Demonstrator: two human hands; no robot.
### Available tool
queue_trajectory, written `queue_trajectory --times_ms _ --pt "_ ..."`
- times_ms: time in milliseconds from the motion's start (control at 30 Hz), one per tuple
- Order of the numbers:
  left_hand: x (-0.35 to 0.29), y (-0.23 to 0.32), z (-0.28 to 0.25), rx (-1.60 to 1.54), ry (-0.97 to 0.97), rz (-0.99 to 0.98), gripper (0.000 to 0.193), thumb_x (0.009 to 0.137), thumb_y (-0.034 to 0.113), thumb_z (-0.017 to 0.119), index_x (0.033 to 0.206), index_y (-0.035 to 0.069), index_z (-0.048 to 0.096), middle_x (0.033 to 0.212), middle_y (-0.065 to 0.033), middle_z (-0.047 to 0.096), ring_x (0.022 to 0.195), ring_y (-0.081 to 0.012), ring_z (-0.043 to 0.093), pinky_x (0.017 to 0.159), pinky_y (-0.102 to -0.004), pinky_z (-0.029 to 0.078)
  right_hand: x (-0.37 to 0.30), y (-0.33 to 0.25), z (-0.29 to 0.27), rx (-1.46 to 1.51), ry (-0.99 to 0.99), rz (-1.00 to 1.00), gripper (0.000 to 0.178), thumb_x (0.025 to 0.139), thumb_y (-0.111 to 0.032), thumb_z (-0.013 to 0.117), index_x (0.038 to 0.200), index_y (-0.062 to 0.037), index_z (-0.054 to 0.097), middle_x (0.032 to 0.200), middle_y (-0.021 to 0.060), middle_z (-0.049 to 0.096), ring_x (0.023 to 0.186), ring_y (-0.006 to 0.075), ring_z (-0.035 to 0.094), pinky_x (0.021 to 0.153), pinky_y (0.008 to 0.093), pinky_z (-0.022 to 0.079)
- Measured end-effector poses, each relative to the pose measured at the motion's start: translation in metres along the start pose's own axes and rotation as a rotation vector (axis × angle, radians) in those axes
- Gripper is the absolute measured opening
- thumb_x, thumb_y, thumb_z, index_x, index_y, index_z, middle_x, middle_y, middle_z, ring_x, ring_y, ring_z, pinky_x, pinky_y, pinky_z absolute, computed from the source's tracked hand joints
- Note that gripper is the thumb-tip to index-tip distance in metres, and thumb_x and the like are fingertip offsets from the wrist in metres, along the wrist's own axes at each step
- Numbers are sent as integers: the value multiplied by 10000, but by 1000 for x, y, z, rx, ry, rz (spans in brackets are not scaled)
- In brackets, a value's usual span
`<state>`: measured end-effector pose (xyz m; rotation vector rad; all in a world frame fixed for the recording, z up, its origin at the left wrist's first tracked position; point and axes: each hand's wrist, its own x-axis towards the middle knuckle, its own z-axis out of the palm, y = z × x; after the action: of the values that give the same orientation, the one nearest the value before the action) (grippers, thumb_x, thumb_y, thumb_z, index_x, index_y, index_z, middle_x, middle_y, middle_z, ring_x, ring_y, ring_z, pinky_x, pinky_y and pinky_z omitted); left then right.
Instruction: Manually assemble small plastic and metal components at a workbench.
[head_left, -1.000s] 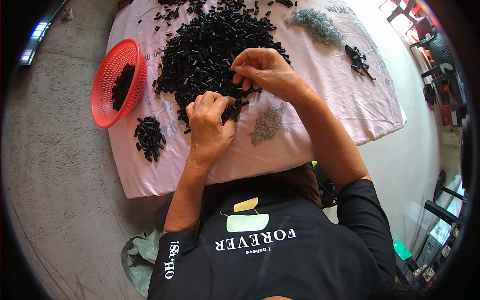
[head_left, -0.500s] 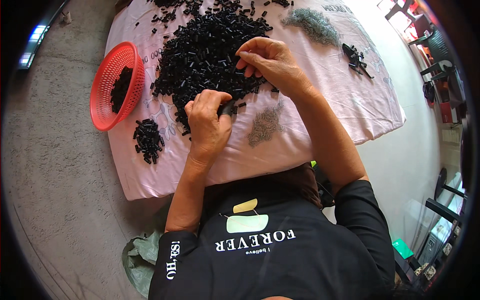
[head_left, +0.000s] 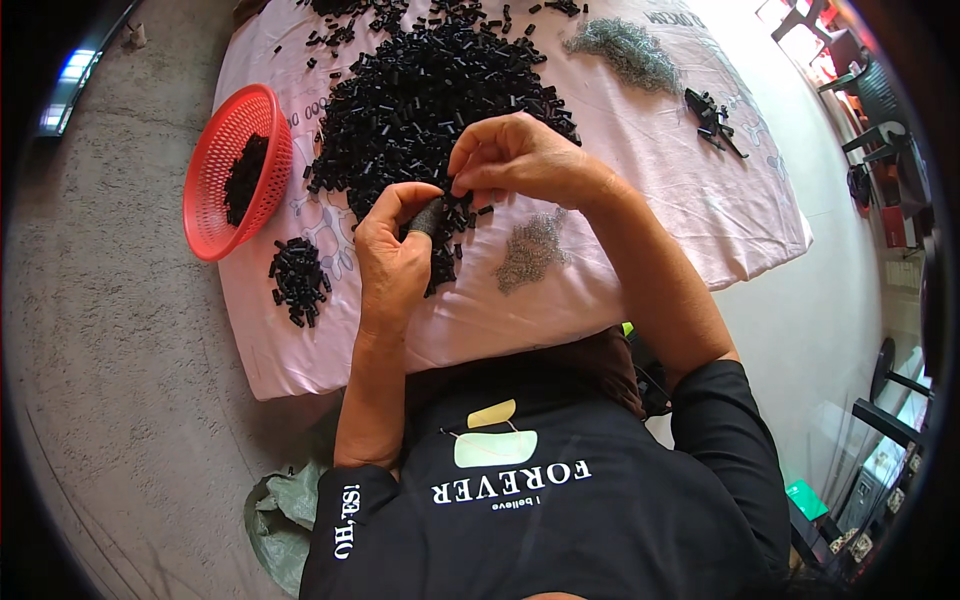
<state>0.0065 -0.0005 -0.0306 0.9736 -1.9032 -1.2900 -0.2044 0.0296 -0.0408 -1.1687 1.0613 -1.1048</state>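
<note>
My left hand point(head_left: 393, 245) is pinched closed, a dark cover on its thumb, and a small black piece point(head_left: 447, 188) shows at its fingertips. Right up against them are the fingertips of my right hand point(head_left: 515, 157), also pinched; whatever they grip is too small to make out. Both hands are over the near edge of a large heap of short black tube-like pieces point(head_left: 430, 90). Close below my right hand lies a patch of tiny silvery wire-like parts point(head_left: 532, 252). A smaller pile of black pieces point(head_left: 298, 282) is left of my left hand.
A red perforated basket point(head_left: 208, 190), tilted at the table's left edge, holds black pieces. Toward the far right of the pink cloth point(head_left: 660, 190) are a mound of silvery wire-like parts point(head_left: 630, 52) and several black pieces point(head_left: 712, 122). A greenish bag point(head_left: 280, 535) lies on the floor.
My right hand has come down and left from over the heap to meet my left hand's fingertips. My left hand has shifted slightly left, its thumb and fingers now pinched upward.
</note>
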Motion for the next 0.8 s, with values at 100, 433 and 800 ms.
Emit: queue_trajectory --times_ms 100,433,800 --pt "-1 -1 1 -8 11 19 396 762 -172 398 1048 -20 626 975 -41 638 905 -95 605 863 -223 473 -2 -4 6 37 -77 16 146 869 -81 711 988 -11 664 836 19 694 722 72 655 633 202 521" --pt "-7 -5 3 -34 53 43 372 738 -153 455 1009 11 649 902 -20 644 837 -94 604 793 -232 483 5 11 12 77 -122 24 115 869 -39 693 970 9 667 824 31 686 718 84 645 650 215 531" --pt "44 -24 -45 674 281 352 305 729 -85 589 990 38 691 947 -117 630 903 -307 609 834 -374 491 6 13 9 125 -28 57 135 914 -50 643 1035 -5 682 860 -9 667 739 46 618 698 196 530"
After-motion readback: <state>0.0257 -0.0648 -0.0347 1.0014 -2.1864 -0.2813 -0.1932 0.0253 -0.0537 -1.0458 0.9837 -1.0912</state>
